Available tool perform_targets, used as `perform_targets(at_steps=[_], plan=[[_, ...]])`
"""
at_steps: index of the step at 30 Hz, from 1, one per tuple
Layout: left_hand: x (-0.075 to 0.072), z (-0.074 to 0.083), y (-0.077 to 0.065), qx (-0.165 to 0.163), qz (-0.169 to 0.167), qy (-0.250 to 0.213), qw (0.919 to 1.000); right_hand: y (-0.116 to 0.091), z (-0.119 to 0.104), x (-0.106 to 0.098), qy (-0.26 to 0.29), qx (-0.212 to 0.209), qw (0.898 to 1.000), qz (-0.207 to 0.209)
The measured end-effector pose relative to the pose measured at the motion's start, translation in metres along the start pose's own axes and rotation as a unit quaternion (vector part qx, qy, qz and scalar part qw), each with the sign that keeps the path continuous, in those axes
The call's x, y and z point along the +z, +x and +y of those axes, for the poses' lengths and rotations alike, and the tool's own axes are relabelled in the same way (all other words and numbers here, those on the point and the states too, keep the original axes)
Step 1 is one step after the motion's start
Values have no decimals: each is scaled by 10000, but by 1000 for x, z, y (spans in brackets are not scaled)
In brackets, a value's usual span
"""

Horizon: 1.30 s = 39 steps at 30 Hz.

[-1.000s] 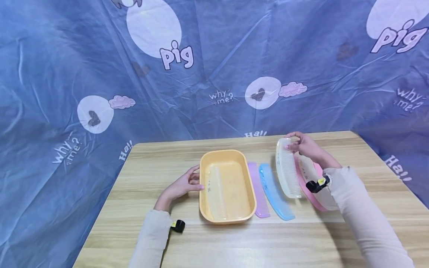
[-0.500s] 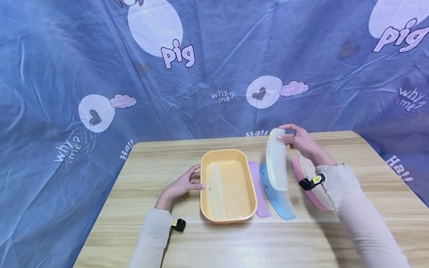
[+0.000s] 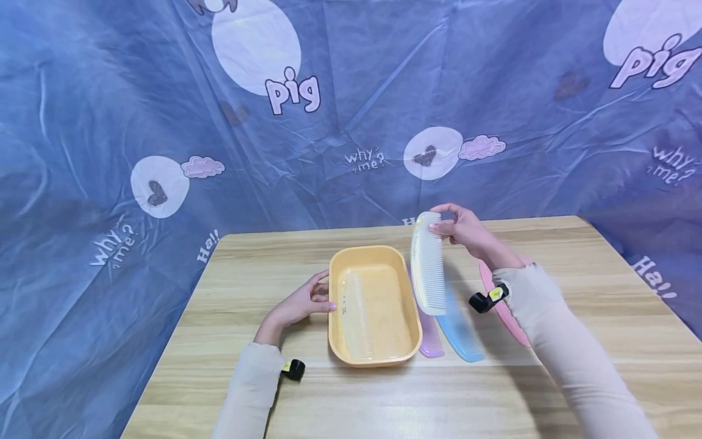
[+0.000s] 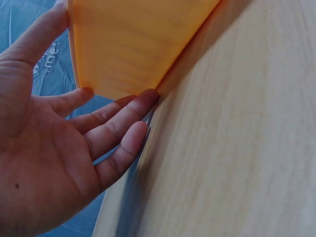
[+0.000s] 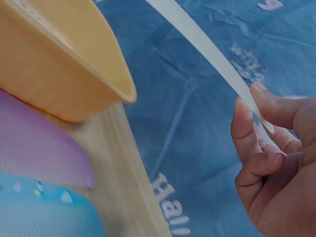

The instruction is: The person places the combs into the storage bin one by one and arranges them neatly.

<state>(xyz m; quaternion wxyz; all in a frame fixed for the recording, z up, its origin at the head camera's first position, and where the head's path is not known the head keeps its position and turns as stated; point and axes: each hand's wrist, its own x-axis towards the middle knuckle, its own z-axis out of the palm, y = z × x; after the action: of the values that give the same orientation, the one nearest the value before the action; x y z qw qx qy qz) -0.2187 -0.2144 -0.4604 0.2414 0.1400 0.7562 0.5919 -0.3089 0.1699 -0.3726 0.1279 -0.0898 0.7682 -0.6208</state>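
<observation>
My right hand [image 3: 465, 230] pinches the upper end of a pale, milky-white comb [image 3: 429, 265] between thumb and fingers. This comb hangs just right of a yellow plastic basin [image 3: 375, 363], over a purple comb [image 3: 431, 341] and a blue comb [image 3: 462, 338] lying on the table. In the right wrist view the pinched comb [image 5: 207, 52] shows edge-on. My left hand [image 3: 298, 303] touches the basin's left side, its fingers loosely extended; in the left wrist view the fingertips [image 4: 144, 98] rest against the outer wall. Inside the basin lies another pale comb [image 3: 356, 317].
A pink comb [image 3: 512, 320] lies further right, partly hidden by the right sleeve [image 3: 565, 341]. Everything stands on a wood-grain table [image 3: 247, 262]. Behind its far edge hangs a blue printed cloth [image 3: 351, 122].
My right hand has carried the pale comb leftward, from beside the pink comb to the basin's right edge. The right sleeve now covers the pale comb beside the pink one. My left hand stays put.
</observation>
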Motion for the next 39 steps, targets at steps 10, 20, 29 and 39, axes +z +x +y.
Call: perform_targets(at_steps=[10, 20, 29, 39], plan=[[1, 1, 1, 4, 5, -34, 10000, 12, 3, 36, -20, 133, 9997, -216], [1, 1, 1, -13, -19, 8, 10000, 15, 12, 59, -120, 274, 9983, -501], [1, 2, 0, -4, 12, 51, 10000, 12, 18, 73, -377, 235, 9959, -784], [2, 3, -2, 13, -7, -29, 10000, 6, 23, 81, -240, 94, 9926, -1190]])
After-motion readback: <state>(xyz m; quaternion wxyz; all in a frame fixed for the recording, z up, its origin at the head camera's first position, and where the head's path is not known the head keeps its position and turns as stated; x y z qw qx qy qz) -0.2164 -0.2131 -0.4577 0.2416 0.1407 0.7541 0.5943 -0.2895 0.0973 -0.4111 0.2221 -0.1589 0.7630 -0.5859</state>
